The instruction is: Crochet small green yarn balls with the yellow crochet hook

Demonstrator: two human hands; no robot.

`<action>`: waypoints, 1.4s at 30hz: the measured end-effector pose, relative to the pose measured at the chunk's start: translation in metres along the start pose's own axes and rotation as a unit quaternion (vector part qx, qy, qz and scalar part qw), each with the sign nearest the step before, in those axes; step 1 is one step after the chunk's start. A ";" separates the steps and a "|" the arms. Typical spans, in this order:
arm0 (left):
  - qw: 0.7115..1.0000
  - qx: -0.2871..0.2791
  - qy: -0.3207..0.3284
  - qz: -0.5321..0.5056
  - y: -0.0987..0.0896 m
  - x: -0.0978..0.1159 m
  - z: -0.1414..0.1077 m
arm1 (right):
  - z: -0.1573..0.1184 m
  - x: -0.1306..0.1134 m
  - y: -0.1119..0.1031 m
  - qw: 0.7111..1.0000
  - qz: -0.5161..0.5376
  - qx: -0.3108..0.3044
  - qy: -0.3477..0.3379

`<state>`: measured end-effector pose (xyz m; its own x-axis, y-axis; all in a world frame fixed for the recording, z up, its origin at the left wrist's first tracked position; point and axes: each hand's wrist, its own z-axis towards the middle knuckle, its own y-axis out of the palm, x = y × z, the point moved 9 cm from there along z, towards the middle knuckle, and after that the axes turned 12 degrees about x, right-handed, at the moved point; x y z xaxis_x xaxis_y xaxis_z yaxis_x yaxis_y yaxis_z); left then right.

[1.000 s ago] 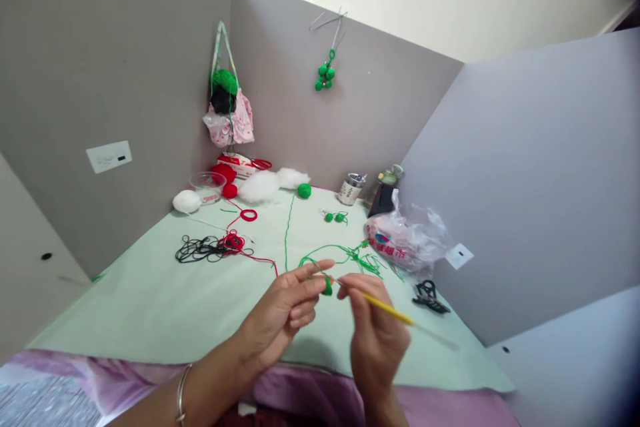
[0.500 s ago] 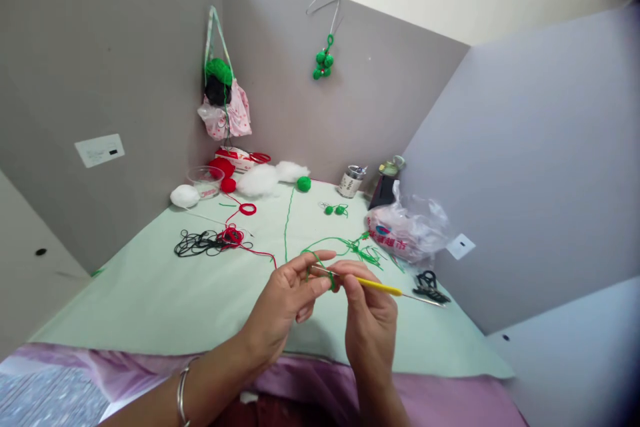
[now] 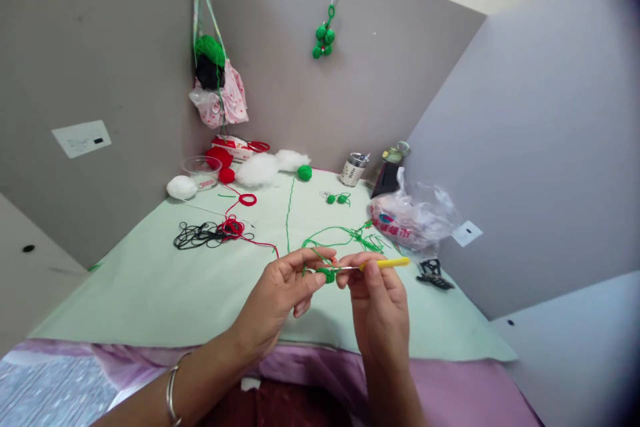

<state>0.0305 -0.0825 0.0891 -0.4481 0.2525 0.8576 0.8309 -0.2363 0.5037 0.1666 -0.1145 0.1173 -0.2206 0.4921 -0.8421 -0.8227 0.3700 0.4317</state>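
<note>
My left hand (image 3: 280,293) pinches a small green crocheted piece (image 3: 327,275) between thumb and fingers, with green yarn running over the raised index finger. Closed round a crochet hook with a yellow handle (image 3: 387,263) is my right hand (image 3: 383,300); the hook's metal shaft points left and its tip meets the green piece. Both hands are above the front middle of the table, close together. Behind them lies a loose tangle of green yarn (image 3: 367,238). A green yarn ball (image 3: 305,173) sits at the back, its strand trailing forward.
Red yarn (image 3: 231,227) and black cord (image 3: 197,235) lie at left on the table (image 3: 150,300). Behind are white stuffing (image 3: 257,170), a clear bowl (image 3: 203,173) and a can (image 3: 354,169). At right are a plastic bag (image 3: 413,213) and black hair clip (image 3: 435,275).
The view has tilted down slightly. My right hand has shifted a little right, and the hook lies more level. The green piece shows more fully at my left fingertips.
</note>
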 end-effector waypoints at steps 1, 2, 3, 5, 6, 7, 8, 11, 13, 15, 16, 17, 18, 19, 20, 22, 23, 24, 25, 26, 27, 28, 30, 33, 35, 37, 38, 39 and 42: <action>1.000 -0.001 0.002 0.004 0.000 0.000 0.000 | 0.000 -0.002 0.000 1.000 -0.003 -0.004 -0.004; 1.000 0.000 0.005 0.009 -0.001 0.000 0.000 | -0.001 -0.003 -0.001 1.000 -0.009 -0.009 -0.010; 1.000 0.003 0.010 0.014 -0.001 0.001 0.000 | -0.001 -0.005 -0.002 1.000 -0.020 -0.013 -0.018; 0.999 0.007 0.021 0.027 -0.002 0.001 0.000 | -0.003 -0.008 -0.005 0.998 -0.047 -0.017 -0.038; 0.999 0.008 0.027 0.036 -0.002 0.001 0.001 | -0.004 -0.009 -0.007 0.997 -0.060 -0.017 -0.049; 0.998 0.009 0.034 0.046 -0.002 0.001 0.001 | -0.005 -0.010 -0.008 0.996 -0.072 -0.017 -0.058; 0.998 0.010 0.039 0.058 -0.003 0.001 0.001 | -0.006 -0.011 -0.009 0.994 -0.081 -0.017 -0.067; 0.994 0.014 0.057 0.094 -0.004 0.002 0.002 | -0.010 -0.014 -0.009 0.991 -0.101 -0.021 -0.089; 0.991 0.016 0.070 0.110 -0.005 0.004 0.002 | -0.012 -0.016 -0.007 0.989 -0.108 -0.025 -0.100; 0.989 0.018 0.082 0.120 -0.005 0.007 0.001 | -0.013 -0.017 -0.005 0.988 -0.110 -0.030 -0.107; 0.988 0.021 0.087 0.125 -0.005 0.009 0.001 | -0.013 -0.017 -0.004 0.987 -0.109 -0.032 -0.109; 0.987 0.023 0.092 0.131 -0.005 0.010 0.001 | -0.013 -0.017 -0.004 0.987 -0.110 -0.034 -0.111; 0.986 0.025 0.097 0.137 -0.005 0.012 0.000 | -0.014 -0.018 -0.003 0.986 -0.113 -0.037 -0.116; 0.984 0.026 0.102 0.142 -0.005 0.013 0.000 | -0.014 -0.019 -0.002 0.984 -0.122 -0.040 -0.125; 0.983 0.029 0.109 0.148 -0.005 0.014 0.000 | -0.015 -0.021 -0.002 0.980 -0.137 -0.042 -0.138; 0.979 0.036 0.124 0.156 -0.005 0.017 -0.002 | -0.017 -0.026 0.000 0.968 -0.174 -0.047 -0.173; 0.977 0.042 0.134 0.159 -0.006 0.018 -0.002 | -0.019 -0.028 0.001 0.961 -0.192 -0.054 -0.192; 0.975 0.049 0.147 0.162 -0.006 0.020 -0.003 | -0.020 -0.030 0.003 0.954 -0.207 -0.062 -0.209; 0.971 0.059 0.163 0.165 -0.007 0.022 -0.004 | -0.022 -0.032 0.005 0.948 -0.217 -0.072 -0.224; 0.966 0.069 0.184 0.168 -0.008 0.025 -0.006 | -0.024 -0.034 0.007 0.941 -0.225 -0.082 -0.237; 0.961 0.078 0.204 0.173 -0.008 0.028 -0.007 | -0.026 -0.034 0.009 0.935 -0.234 -0.089 -0.251; 0.956 0.087 0.219 0.177 -0.008 0.030 -0.008 | -0.028 -0.035 0.011 0.928 -0.242 -0.092 -0.266; 0.954 0.100 0.222 0.176 -0.010 0.029 -0.008 | -0.034 -0.039 0.014 0.910 -0.253 -0.087 -0.317; 0.971 0.103 0.160 0.147 -0.014 0.018 -0.002 | -0.045 -0.043 0.019 0.872 -0.270 -0.079 -0.402; 0.977 0.104 0.139 0.127 -0.016 0.014 0.000 | -0.049 -0.039 0.021 0.852 -0.285 -0.085 -0.430; 0.980 0.104 0.134 0.106 -0.016 0.014 0.001 | -0.051 -0.031 0.021 0.835 -0.309 -0.079 -0.448; 0.984 0.100 0.121 0.090 -0.015 0.012 0.002 | -0.053 -0.028 0.020 0.825 -0.322 -0.070 -0.459; 0.989 0.090 0.093 0.067 -0.013 0.008 0.003 | -0.053 -0.025 0.019 0.816 -0.334 -0.057 -0.468; 0.998 0.036 -0.047 -0.026 -0.004 -0.013 0.005 | -0.053 -0.022 0.013 0.814 -0.333 -0.029 -0.475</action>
<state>0.0344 -0.0805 0.0757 -0.4610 0.3510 0.8151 0.8302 -0.1538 0.5358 0.1326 -0.1625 0.1244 0.7665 0.5951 -0.2418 -0.6234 0.7799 -0.0567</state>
